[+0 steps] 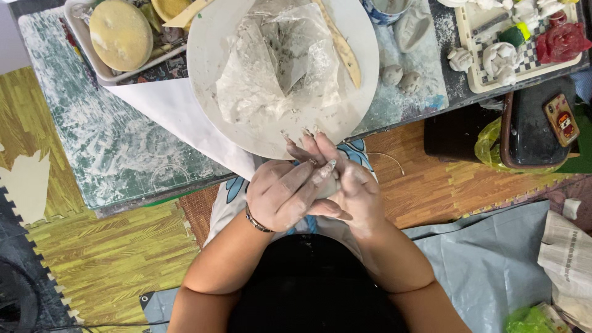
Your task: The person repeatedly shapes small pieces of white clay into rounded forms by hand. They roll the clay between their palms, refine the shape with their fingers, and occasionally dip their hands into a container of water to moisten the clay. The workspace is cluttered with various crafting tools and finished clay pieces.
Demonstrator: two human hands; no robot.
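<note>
My left hand [285,196] and right hand [353,191] are cupped together over my lap, palms facing, clasped around a small pale lump of grey clay [331,185] of which I see only a sliver between the fingers. The left hand lies on top, its clay-smeared fingers stretched across the right palm; neither hand is free, both grasp the lump. I judge the step in hand to be rolling or pressing the clay into shape between the palms. The next move, I think, calls for even pressure and a look at the piece, since most of it is hidden. Just beyond my fingertips, on the desk [111,148], sits a round white clay-dusted plate [209,68] holding a crumpled clear plastic sheet [277,68] and a long wooden modelling tool [345,52].
</note>
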